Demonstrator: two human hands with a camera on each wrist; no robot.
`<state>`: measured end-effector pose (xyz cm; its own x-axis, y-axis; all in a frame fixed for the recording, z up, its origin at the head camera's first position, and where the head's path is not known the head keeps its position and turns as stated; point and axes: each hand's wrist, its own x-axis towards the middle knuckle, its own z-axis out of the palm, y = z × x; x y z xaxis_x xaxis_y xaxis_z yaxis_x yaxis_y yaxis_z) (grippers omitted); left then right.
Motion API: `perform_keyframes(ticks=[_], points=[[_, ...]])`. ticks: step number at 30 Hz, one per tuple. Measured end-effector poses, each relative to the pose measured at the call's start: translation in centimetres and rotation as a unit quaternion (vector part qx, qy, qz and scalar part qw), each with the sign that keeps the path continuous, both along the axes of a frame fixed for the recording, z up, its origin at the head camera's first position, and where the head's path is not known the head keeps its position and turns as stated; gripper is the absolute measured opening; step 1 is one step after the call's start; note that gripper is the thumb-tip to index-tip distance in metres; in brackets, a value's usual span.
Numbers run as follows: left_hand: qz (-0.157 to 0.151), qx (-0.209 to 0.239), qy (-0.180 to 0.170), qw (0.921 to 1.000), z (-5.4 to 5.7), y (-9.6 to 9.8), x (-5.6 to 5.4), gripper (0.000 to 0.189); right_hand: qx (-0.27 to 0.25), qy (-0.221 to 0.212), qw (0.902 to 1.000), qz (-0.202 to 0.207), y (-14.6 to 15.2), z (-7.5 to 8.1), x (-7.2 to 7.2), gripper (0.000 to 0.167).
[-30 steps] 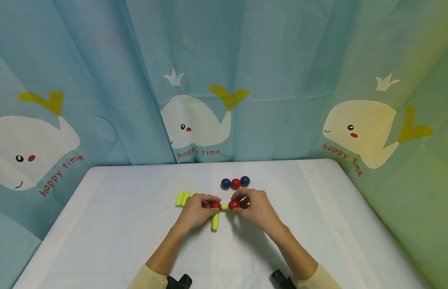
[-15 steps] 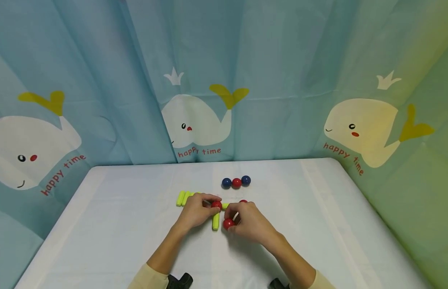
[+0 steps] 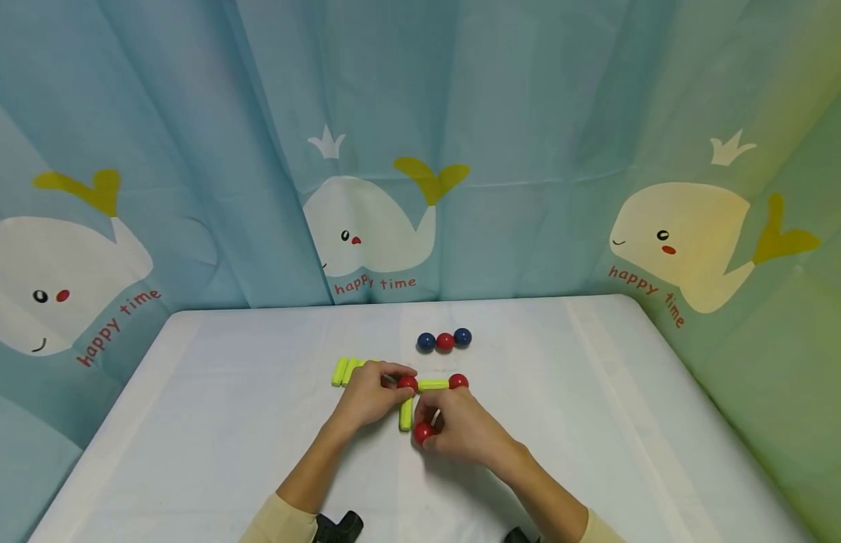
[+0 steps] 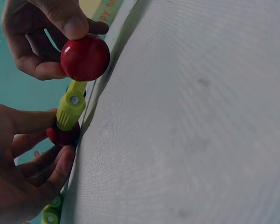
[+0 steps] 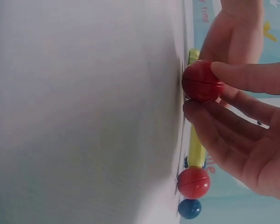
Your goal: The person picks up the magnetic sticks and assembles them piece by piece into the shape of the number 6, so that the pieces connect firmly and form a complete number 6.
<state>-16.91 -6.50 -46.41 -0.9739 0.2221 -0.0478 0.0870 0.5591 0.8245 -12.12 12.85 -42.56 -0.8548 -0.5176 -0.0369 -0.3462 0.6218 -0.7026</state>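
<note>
My left hand (image 3: 367, 396) pinches a red ball (image 3: 408, 384) between thumb and fingers. From that ball a yellow-green rod (image 3: 405, 415) points toward me, and a second yellow-green rod (image 3: 433, 385) runs right to another red ball (image 3: 458, 381). My right hand (image 3: 464, 424) holds a third red ball (image 3: 423, 433) by thumb and fingertips, close to the near end of the first rod. In the left wrist view, this held red ball (image 4: 85, 57) sits just beyond the end of the rod (image 4: 71, 109). Whether they touch I cannot tell.
Behind the hands, two blue balls (image 3: 426, 342) flank a red ball (image 3: 445, 342) in a row. Several yellow-green rods (image 3: 347, 371) lie side by side left of my left hand, partly hidden by it. A whale-print curtain (image 3: 529, 151) hangs behind the white table (image 3: 223, 422).
My right hand has moved from the right end of the sideways rod toward me, carrying a red ball to the near rod's end. Another red ball shows at the right end. My left hand stays put.
</note>
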Motion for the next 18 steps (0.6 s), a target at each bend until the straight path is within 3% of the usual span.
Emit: perform_keyframes(ticks=[18], points=[[0.000, -0.003, -0.003, 1.0000, 0.06, 0.03, 0.00, 0.024, -0.011, -0.023, 0.9997, 0.004, -0.60, -0.30, 0.20, 0.019]])
